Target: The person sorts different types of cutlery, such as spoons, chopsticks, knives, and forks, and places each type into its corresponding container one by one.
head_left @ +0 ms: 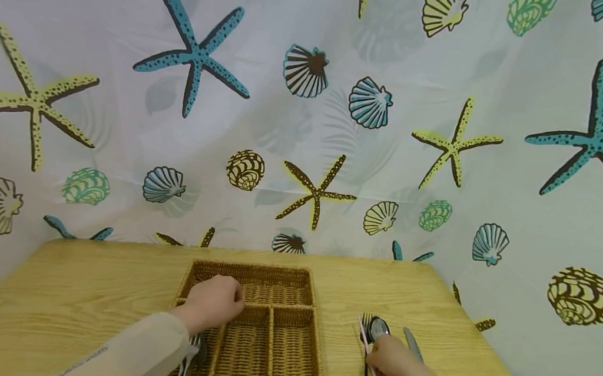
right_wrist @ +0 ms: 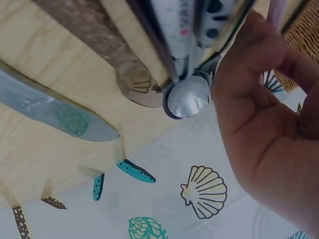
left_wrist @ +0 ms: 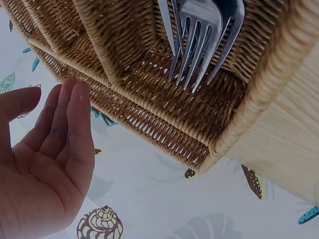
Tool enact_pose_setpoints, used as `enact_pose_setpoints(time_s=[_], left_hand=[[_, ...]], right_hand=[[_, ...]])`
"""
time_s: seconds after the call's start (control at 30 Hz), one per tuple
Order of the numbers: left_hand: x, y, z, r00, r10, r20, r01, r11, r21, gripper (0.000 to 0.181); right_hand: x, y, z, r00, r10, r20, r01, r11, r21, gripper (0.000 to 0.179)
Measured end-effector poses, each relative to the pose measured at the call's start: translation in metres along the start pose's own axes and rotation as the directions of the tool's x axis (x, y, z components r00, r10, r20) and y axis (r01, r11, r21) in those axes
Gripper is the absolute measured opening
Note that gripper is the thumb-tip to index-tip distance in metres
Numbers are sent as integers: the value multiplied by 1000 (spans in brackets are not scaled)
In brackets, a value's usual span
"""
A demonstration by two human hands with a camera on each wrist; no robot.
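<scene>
Forks [left_wrist: 202, 12] lie in the basket [head_left: 317, 340]. Over the basket, the left hand [head_left: 215, 301] has fingers side by side. Right of the basket, the right hand's [head_left: 389, 357] fingers pinch a pink stick [head_left: 364, 336].

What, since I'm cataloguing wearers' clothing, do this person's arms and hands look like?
A loose, cream-coloured fabric sleeve covers the left forearm down to the wrist, with a thin grey streak along it. The left hand and right hand are bare, no gloves or rings visible. No sleeve shows at the right wrist.
</scene>
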State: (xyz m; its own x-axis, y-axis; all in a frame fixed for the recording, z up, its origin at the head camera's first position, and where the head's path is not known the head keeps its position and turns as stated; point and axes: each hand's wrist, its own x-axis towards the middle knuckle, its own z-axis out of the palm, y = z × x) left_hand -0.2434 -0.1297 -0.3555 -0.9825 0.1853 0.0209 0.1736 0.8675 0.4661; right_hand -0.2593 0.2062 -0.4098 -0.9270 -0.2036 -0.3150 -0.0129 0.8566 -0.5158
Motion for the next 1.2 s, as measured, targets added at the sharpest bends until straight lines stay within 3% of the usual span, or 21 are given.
enact_pose_setpoints(time_s=[0.1, 0.2, 0.33, 0.5, 0.7, 0.9, 1.07, 1.2], left_hand=[[-3, 4, -1, 1000, -1, 6, 1, 1000, -25, 45], [-4, 7, 0, 1000, 3, 12, -2, 999, -48, 47], [-4, 13, 4, 1000, 17, 19, -15, 998, -67, 49], [-7, 23, 5, 999, 27, 45, -23, 995, -95, 50], [-8, 41, 2, 994, 41, 101, -26, 989, -147, 54], [-3, 63, 12, 984, 104, 143, -78, 981, -177, 53], [-3, 76, 20, 973, 130, 193, -97, 980, -171, 34], [-5, 80, 24, 971, 136, 198, -107, 983, -152, 18]], right_hand=[[-3, -5, -7, 999, -33, 18, 31, 996, 87, 25], [-3, -15, -13, 1000, -13, 8, 11, 986, 166, 20], [-1, -26, -18, 1000, 7, 12, -11, 960, 280, 18], [4, -36, -21, 999, -29, 28, 16, 922, 386, 20], [8, -56, -22, 998, -40, 41, 11, 832, 554, 23], [7, -73, -18, 998, -58, 29, 24, 740, 673, 23], [5, -83, -13, 998, -60, 2, 41, 703, 710, 22], [4, -87, -10, 998, -69, -10, 54, 677, 734, 25]])
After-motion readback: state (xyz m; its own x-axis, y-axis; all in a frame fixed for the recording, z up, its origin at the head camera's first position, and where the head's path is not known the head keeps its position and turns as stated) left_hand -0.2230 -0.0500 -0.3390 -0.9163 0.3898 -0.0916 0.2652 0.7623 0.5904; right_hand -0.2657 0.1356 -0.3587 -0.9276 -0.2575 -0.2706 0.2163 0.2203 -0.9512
